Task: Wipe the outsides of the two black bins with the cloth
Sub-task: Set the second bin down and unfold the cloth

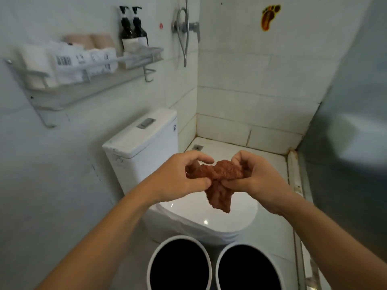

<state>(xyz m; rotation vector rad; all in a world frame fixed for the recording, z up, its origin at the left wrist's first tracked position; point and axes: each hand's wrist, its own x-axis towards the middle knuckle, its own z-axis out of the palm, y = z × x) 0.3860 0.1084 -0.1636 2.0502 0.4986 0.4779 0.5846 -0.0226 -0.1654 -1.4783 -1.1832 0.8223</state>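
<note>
Left hand (180, 176) and right hand (253, 176) pinching cloth (219, 183), well above 2 bins' rims (179, 240).

Pretty tight in here: the two bins (179, 266) (248, 268) stand side by side, nearly touching, right up against the front of the toilet (201, 218), so hardly any gap between or behind them. Bare floor (278, 243) shows to their right, with the wall (52, 185) close on the left.

Both my arms are stretched out in front, bare forearms angled inward. My left hand (180, 174) and right hand (254, 174) are nearly touching, fingers curled, each pinching the cloth (219, 185) bunched between them.
</note>
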